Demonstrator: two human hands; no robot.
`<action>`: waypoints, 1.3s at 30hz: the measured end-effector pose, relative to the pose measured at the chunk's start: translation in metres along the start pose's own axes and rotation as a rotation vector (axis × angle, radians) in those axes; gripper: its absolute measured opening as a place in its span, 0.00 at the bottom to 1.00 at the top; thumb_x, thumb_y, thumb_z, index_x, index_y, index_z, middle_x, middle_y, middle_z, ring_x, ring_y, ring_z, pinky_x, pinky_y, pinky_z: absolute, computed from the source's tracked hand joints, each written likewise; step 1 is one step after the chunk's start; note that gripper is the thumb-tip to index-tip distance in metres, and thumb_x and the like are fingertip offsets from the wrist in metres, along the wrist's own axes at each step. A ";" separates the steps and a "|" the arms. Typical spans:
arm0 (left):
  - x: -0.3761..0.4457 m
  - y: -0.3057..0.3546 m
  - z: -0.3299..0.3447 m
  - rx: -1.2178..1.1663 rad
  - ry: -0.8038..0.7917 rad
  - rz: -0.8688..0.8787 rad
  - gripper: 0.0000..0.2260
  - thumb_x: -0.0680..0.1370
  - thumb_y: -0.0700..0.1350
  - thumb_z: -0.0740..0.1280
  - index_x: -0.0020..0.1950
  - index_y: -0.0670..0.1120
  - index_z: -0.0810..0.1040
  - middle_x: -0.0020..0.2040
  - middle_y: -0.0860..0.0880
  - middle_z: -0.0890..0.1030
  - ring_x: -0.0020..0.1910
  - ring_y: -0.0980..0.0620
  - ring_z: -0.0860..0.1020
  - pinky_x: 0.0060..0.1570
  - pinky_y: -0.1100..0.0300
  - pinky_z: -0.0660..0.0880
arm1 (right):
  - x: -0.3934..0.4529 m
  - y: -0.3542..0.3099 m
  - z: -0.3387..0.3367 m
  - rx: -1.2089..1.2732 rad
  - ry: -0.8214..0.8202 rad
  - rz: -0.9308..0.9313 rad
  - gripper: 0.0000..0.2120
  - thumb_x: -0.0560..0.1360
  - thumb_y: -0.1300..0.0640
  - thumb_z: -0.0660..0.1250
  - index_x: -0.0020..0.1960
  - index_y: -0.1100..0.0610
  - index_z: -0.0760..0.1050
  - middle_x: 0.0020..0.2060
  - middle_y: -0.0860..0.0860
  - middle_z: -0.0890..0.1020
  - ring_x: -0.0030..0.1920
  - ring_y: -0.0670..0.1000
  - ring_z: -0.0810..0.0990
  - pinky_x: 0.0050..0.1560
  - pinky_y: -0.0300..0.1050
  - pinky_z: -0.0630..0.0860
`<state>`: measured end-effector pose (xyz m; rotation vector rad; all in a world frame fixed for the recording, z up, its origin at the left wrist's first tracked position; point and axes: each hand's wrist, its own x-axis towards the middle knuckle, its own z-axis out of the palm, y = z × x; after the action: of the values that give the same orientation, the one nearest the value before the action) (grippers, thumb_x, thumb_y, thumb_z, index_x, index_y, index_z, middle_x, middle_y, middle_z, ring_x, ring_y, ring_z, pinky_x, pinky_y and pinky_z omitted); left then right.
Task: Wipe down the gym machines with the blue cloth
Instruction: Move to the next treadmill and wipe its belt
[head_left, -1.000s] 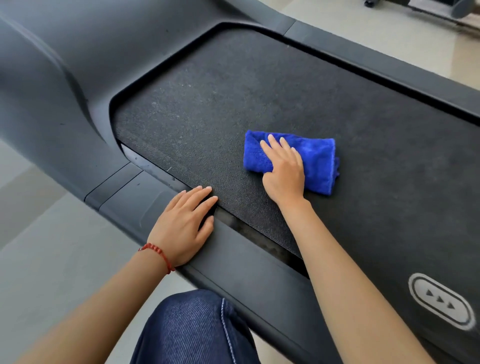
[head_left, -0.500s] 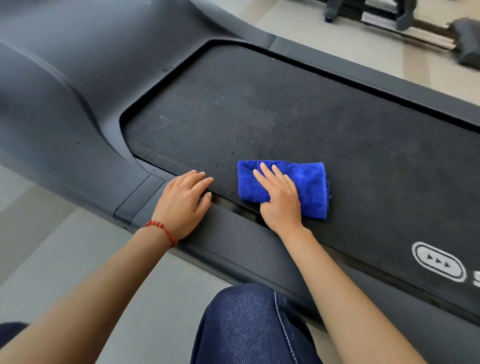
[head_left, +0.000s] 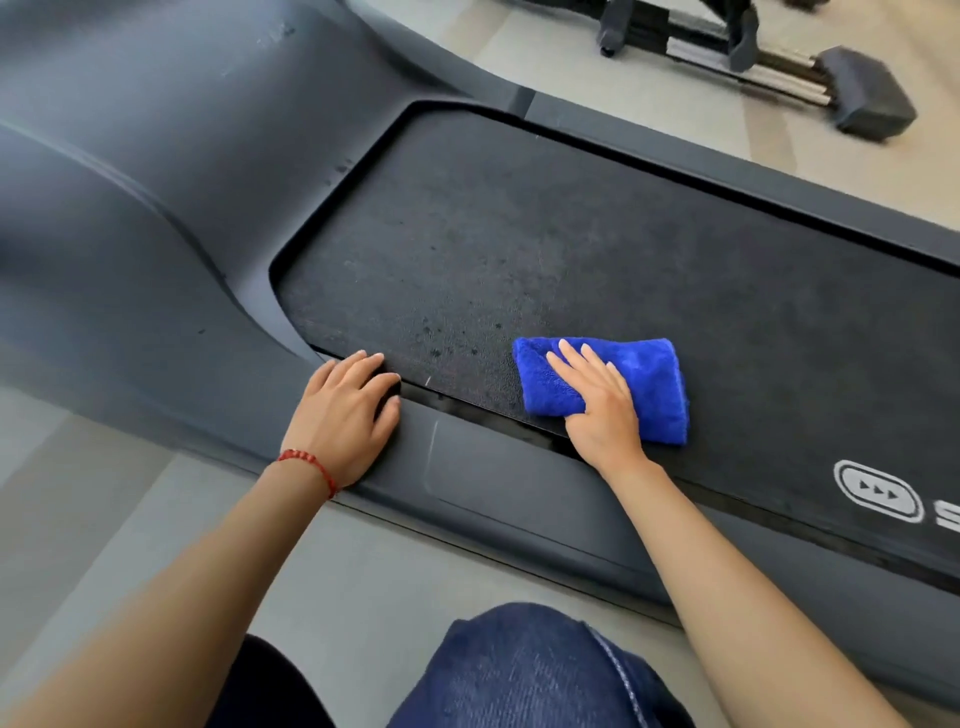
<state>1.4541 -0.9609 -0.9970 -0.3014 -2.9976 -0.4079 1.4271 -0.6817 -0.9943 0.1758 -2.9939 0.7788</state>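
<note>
A folded blue cloth (head_left: 652, 384) lies on the dark treadmill belt (head_left: 545, 249), close to the belt's near edge. My right hand (head_left: 597, 400) presses flat on the cloth's left half, fingers spread and pointing away from me. My left hand (head_left: 345, 415), with a red string bracelet at the wrist, rests palm down on the grey side rail (head_left: 493, 483), its fingertips at the belt's near left corner. It holds nothing.
The grey motor cover (head_left: 156, 182) rises at the left. A white arrow logo (head_left: 878, 491) marks the belt at the right. Another machine's base with chrome rails (head_left: 789, 62) stands on the pale floor beyond. My denim-clad knee (head_left: 530, 670) is below.
My right hand has drawn the cloth back toward me, from the belt's middle to its near edge. My left hand has stayed on the rail. My view has pulled back.
</note>
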 end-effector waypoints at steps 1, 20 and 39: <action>0.000 0.000 0.000 -0.001 -0.004 -0.004 0.22 0.75 0.51 0.52 0.55 0.41 0.81 0.57 0.41 0.79 0.59 0.40 0.75 0.61 0.51 0.61 | 0.000 -0.003 0.002 0.005 0.009 0.015 0.38 0.63 0.76 0.56 0.70 0.52 0.67 0.71 0.45 0.64 0.74 0.48 0.54 0.70 0.37 0.42; 0.002 -0.002 0.001 -0.009 -0.034 -0.048 0.22 0.75 0.51 0.54 0.59 0.41 0.79 0.59 0.43 0.79 0.59 0.43 0.76 0.64 0.53 0.58 | 0.020 -0.065 0.044 0.029 -0.092 -0.218 0.39 0.61 0.68 0.51 0.71 0.50 0.64 0.72 0.44 0.60 0.74 0.46 0.51 0.70 0.38 0.37; 0.002 -0.003 0.004 -0.022 -0.005 -0.043 0.22 0.75 0.50 0.54 0.60 0.41 0.79 0.62 0.45 0.77 0.62 0.45 0.74 0.65 0.52 0.59 | 0.115 -0.036 0.037 -0.040 -0.012 -0.222 0.39 0.64 0.75 0.55 0.71 0.49 0.64 0.72 0.45 0.63 0.74 0.48 0.55 0.71 0.41 0.43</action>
<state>1.4513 -0.9628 -1.0013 -0.2403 -3.0106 -0.4456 1.3172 -0.7423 -1.0011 0.5025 -2.9293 0.6959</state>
